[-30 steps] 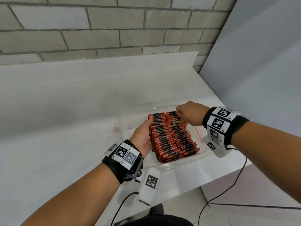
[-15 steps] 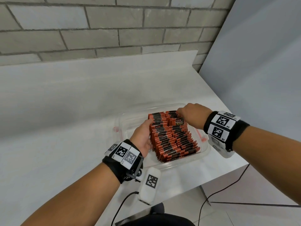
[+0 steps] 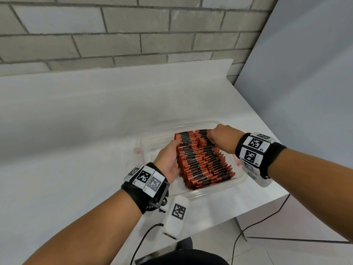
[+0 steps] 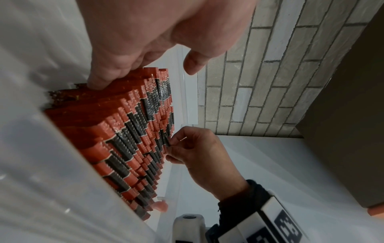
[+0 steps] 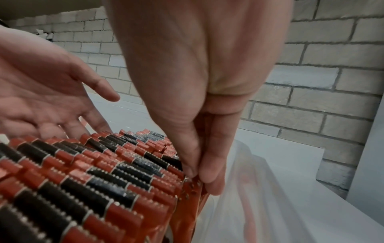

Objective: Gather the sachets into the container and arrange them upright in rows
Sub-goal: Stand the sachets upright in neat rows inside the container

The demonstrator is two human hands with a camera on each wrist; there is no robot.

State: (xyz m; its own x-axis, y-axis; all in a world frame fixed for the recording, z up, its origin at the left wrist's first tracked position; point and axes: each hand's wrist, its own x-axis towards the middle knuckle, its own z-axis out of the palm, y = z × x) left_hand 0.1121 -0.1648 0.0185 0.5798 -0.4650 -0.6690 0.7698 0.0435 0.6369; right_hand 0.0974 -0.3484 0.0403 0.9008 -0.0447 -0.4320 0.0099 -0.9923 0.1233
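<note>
Sachets (image 3: 202, 161), flat red-and-black foil packets with serrated top edges, stand upright in packed rows inside a clear rectangular plastic container (image 3: 150, 138) on a white countertop (image 3: 76, 131). The left hand (image 3: 168, 159) lies flat against the block's left flank, its straight fingers (image 4: 99, 77) held together and pressing the packet ends, the thumb (image 4: 195, 64) lifted clear of them. The right hand (image 3: 223, 139) is at the far right corner of the block; its thumb and fingertips (image 5: 205, 166) are pressed together, pinching the top edge of one sachet (image 5: 193, 184) at the outer side of the rows, just inside the container's right wall. Between the two sets of fingers the packets fill the container's right part; left of the left fingers the container's floor shows bare. Behind it rises a grey brick wall (image 3: 133, 31).
</note>
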